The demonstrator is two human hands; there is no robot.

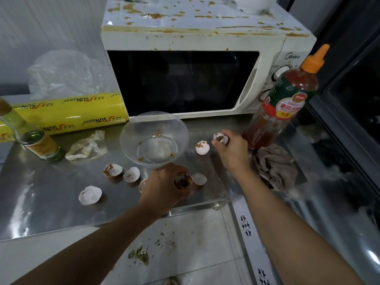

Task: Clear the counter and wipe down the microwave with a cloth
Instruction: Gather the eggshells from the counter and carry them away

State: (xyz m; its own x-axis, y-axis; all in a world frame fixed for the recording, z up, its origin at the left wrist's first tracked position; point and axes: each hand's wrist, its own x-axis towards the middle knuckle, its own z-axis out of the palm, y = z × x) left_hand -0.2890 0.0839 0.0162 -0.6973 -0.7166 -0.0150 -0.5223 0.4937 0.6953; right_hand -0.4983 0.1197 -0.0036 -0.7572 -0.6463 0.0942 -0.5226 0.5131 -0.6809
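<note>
Each hand pinches 1 eggshell — left hand (pixel 164 186) hides another shell (pixel 143 185); right hand (pixel 232 149) by the cloth (pixel 275 167).

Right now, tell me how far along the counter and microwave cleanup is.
Early stage; nothing looks finished. In hand: the left hand holds a stained eggshell and the right hand pinches another shell. Left: loose shells such as the one by the clear bowl at, the plastic scrap and the bottles. The microwave top is spattered brown, and the cloth lies untouched.
</note>
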